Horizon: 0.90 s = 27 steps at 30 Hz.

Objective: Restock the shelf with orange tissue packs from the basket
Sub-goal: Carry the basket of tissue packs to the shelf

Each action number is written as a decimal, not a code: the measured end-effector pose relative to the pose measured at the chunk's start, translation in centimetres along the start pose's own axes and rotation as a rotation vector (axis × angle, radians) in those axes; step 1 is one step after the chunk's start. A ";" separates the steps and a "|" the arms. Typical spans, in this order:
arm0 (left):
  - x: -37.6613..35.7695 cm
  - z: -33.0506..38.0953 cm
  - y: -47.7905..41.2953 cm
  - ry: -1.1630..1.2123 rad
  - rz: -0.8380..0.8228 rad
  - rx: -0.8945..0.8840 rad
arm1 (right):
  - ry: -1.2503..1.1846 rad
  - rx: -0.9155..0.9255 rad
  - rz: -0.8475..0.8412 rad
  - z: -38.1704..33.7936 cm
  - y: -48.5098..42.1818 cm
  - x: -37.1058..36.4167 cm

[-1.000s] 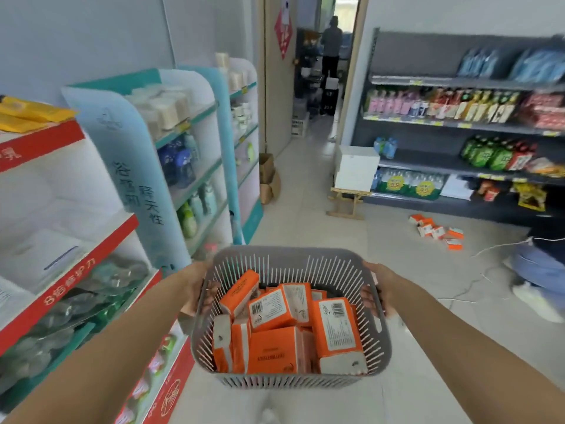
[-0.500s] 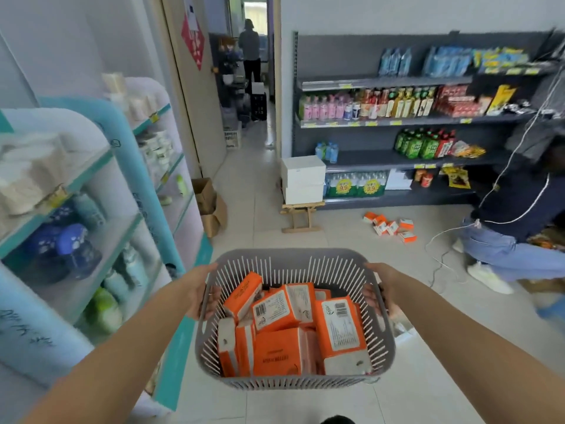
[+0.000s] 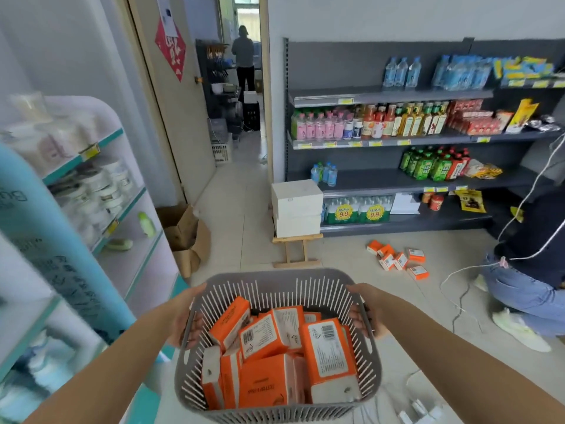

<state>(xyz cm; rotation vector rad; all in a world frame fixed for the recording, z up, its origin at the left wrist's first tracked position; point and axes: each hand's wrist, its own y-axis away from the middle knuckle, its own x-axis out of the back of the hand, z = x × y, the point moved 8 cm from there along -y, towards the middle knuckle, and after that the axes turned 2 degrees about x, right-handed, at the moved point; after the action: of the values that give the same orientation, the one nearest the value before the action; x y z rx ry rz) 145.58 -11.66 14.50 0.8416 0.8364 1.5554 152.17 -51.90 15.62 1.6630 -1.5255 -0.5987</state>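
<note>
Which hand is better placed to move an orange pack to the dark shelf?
Probably the right hand: it grips the basket on the side nearer the dark shelf; the left hand faces the teal rack.

Head-worn view, forward and down; basket (image 3: pixel 276 278) near

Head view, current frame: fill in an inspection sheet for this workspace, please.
Surface: tiled floor; no worktable seen.
Job's things: grey basket carried above the floor, full of orange tissue packs.
Clutter: loose orange packs on the floor in front of the dark shelf; cardboard boxes at left.
Grips: left grip and right grip each hold a side handle of the basket.
Cables: white cable trailing across the floor by the crouching person; white plugs beside the basket.
Surroundings: teal-edged shelf at left; white boxes on a wooden stand; another person far back.
</note>
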 end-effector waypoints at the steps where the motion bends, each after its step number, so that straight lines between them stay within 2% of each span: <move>1: -0.3 1.7 -0.8 -0.005 -0.007 -0.016 | 0.037 0.015 0.006 -2.2 -1.0 0.1; 10: 0.2 16.7 -9.4 -0.063 -0.006 -0.067 | 0.098 0.001 -0.001 -17.0 -11.4 0.5; 15: 1.0 26.1 -17.1 -0.071 -0.026 -0.062 | 0.061 -0.032 -0.092 -23.5 -18.7 -0.1; 19: 0.5 35.3 -22.1 -0.057 -0.115 -0.077 | 0.093 0.022 0.127 -31.6 -23.2 2.0; 23: -0.2 45.6 -25.4 -0.137 -0.082 -0.085 | -0.055 -0.070 0.101 -37.6 -27.5 3.1; 27: -1.0 54.3 -28.2 -0.187 -0.002 -0.105 | -0.077 -0.016 0.094 -44.4 -31.8 4.4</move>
<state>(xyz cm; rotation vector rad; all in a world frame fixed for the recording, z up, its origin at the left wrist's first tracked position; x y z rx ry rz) 206.41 -5.35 16.81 0.8939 0.6151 1.4799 206.70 -46.85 16.77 1.5630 -1.6400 -0.6290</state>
